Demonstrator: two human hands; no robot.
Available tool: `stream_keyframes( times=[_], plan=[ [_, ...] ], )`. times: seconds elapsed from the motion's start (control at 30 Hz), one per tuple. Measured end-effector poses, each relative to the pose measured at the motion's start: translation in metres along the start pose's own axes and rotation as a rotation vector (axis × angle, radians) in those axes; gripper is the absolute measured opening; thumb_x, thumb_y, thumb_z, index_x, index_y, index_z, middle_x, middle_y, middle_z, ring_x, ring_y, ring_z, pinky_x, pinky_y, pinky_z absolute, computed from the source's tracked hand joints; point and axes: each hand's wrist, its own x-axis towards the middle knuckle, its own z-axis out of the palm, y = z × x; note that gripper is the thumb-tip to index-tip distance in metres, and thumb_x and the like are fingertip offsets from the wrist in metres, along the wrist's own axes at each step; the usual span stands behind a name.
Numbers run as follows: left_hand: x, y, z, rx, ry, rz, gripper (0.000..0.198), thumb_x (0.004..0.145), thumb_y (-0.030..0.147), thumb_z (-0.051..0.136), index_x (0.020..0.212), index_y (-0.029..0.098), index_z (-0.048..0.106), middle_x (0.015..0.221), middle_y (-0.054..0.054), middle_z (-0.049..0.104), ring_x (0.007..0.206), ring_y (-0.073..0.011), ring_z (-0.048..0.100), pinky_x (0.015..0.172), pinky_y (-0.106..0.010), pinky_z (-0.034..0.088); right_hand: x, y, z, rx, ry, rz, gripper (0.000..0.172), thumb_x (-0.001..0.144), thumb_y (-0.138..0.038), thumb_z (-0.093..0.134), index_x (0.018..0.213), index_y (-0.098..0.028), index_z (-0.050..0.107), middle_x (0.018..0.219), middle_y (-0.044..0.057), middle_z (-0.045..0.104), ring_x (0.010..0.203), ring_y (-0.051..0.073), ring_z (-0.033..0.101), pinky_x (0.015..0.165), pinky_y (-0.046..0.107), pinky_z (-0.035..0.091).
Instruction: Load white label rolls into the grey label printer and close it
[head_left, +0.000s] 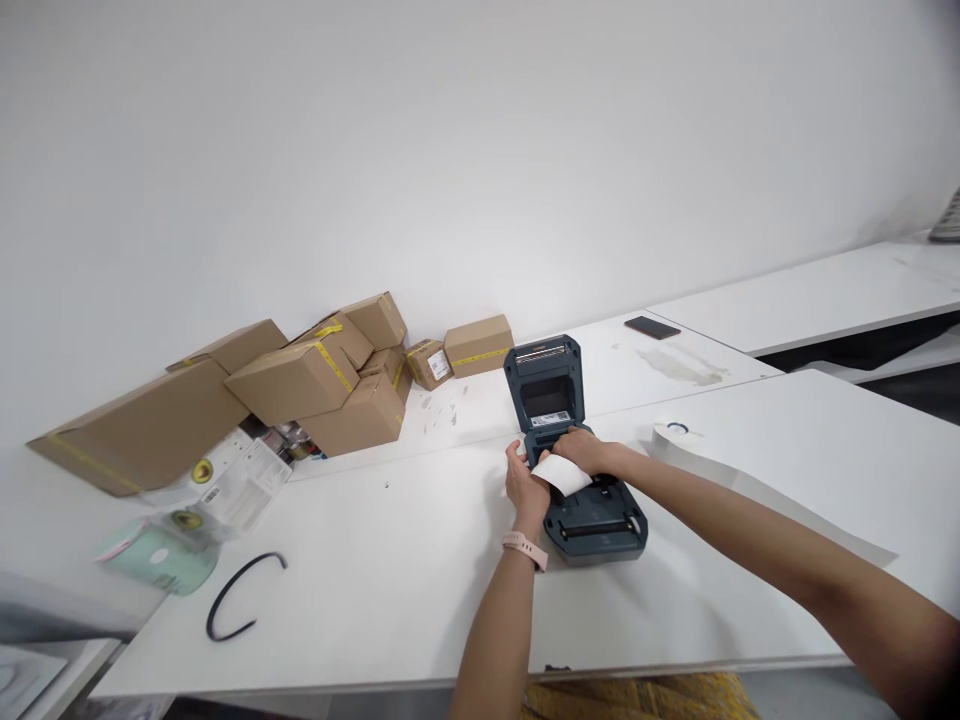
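Note:
A dark grey label printer (596, 540) sits on the white table with its lid (546, 378) swung up and back. White label paper (564, 474) curves out of its compartment towards me. My left hand (526, 485), with a pink band at the wrist, is curled around the printer's left side, its thumb side by the paper's edge. Reaching in from the right, my right hand (581, 450) is bent over the compartment behind the paper, fingers down inside and against it. The fingertips and whatever lies beneath the paper are hidden.
Cardboard boxes (300, 380) are stacked along the wall at the left. A black curved band (217, 605) and plastic-wrapped packages (169, 560) lie at the table's left. Right of the printer lies a long paper strip (765, 490); a dark phone-like slab (652, 327) rests farther back.

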Motion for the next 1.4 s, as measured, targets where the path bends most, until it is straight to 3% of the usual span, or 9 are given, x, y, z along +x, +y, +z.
stream_keyframes(
  times=[0.13,0.33,0.43,0.53,0.8,1.0,1.17,1.27,1.4],
  plan=[
    [0.001,0.002,-0.002,0.034,-0.026,0.007,0.056,0.08,0.047,0.063,0.128,0.022,0.049,0.112,-0.009,0.068,0.098,-0.0248,0.065,0.079,-0.033,0.047,0.001,-0.002,-0.005,-0.024,-0.089,-0.005,0.016,0.084,-0.022,0.064,0.092,-0.009,0.07,0.097,0.015,0.071,0.095,0.027,0.067,0.091,0.042,0.044],
    [0.003,0.0,-0.001,0.074,-0.071,0.019,0.05,0.081,0.049,0.061,0.123,0.022,0.052,0.114,-0.009,0.069,0.101,-0.0254,0.065,0.079,-0.033,0.048,0.004,-0.001,-0.005,-0.019,-0.168,0.007,0.037,0.093,-0.036,0.058,0.124,-0.016,0.055,0.124,0.01,0.058,0.104,0.021,0.061,0.086,0.042,0.054],
    [0.004,-0.002,0.0,0.075,-0.081,0.034,0.047,0.081,0.045,0.062,0.122,0.023,0.052,0.113,-0.007,0.07,0.099,-0.0238,0.066,0.078,-0.031,0.048,0.004,0.002,-0.004,0.021,-0.134,-0.011,0.029,0.09,-0.031,0.063,0.114,-0.014,0.062,0.117,0.013,0.063,0.103,0.024,0.062,0.089,0.042,0.051],
    [0.005,-0.005,0.001,0.063,-0.089,0.05,0.045,0.08,0.036,0.063,0.122,0.024,0.052,0.113,-0.006,0.07,0.097,-0.022,0.066,0.077,-0.03,0.048,0.003,0.005,-0.002,0.065,-0.083,-0.032,0.02,0.076,-0.017,0.072,0.095,-0.011,0.069,0.101,0.019,0.071,0.098,0.033,0.065,0.089,0.043,0.046],
    [0.006,-0.007,0.003,0.017,-0.089,0.021,0.043,0.082,0.037,0.063,0.122,0.024,0.053,0.11,-0.007,0.07,0.096,-0.0213,0.066,0.079,-0.03,0.049,0.001,0.014,0.012,0.114,0.077,-0.057,0.029,0.057,-0.015,0.073,0.086,-0.012,0.07,0.093,0.021,0.072,0.093,0.036,0.065,0.094,0.046,0.04],
    [0.004,-0.004,0.0,0.028,-0.087,0.03,0.047,0.083,0.047,0.061,0.123,0.023,0.053,0.115,-0.009,0.068,0.103,-0.0234,0.065,0.081,-0.032,0.048,-0.025,0.024,0.018,0.163,0.222,-0.137,0.041,0.066,-0.025,0.069,0.106,-0.012,0.066,0.114,0.018,0.066,0.113,0.032,0.057,0.106,0.044,0.033],
    [0.004,-0.001,0.0,0.065,-0.077,0.042,0.048,0.083,0.05,0.061,0.122,0.023,0.054,0.114,-0.01,0.069,0.104,-0.0245,0.064,0.084,-0.033,0.047,-0.059,0.021,0.024,0.263,0.339,-0.205,0.042,0.067,-0.008,0.057,0.107,-0.014,0.066,0.11,0.014,0.066,0.11,0.028,0.057,0.105,0.044,0.037],
    [0.005,0.0,0.001,0.117,-0.061,0.054,0.046,0.084,0.048,0.061,0.121,0.021,0.056,0.112,-0.011,0.07,0.104,-0.0255,0.065,0.085,-0.034,0.047,-0.079,0.013,0.022,0.365,0.309,-0.246,0.041,0.065,-0.004,0.051,0.1,-0.017,0.068,0.102,0.01,0.067,0.105,0.027,0.059,0.1,0.041,0.041],
    [0.005,0.001,0.001,0.126,-0.054,0.063,0.046,0.083,0.049,0.061,0.119,0.022,0.057,0.11,-0.01,0.071,0.103,-0.0257,0.066,0.085,-0.034,0.047,-0.1,-0.001,0.014,0.487,0.273,-0.283,0.035,0.073,-0.012,0.055,0.103,-0.022,0.07,0.103,0.006,0.07,0.106,0.026,0.06,0.107,0.042,0.035]
  ],
)
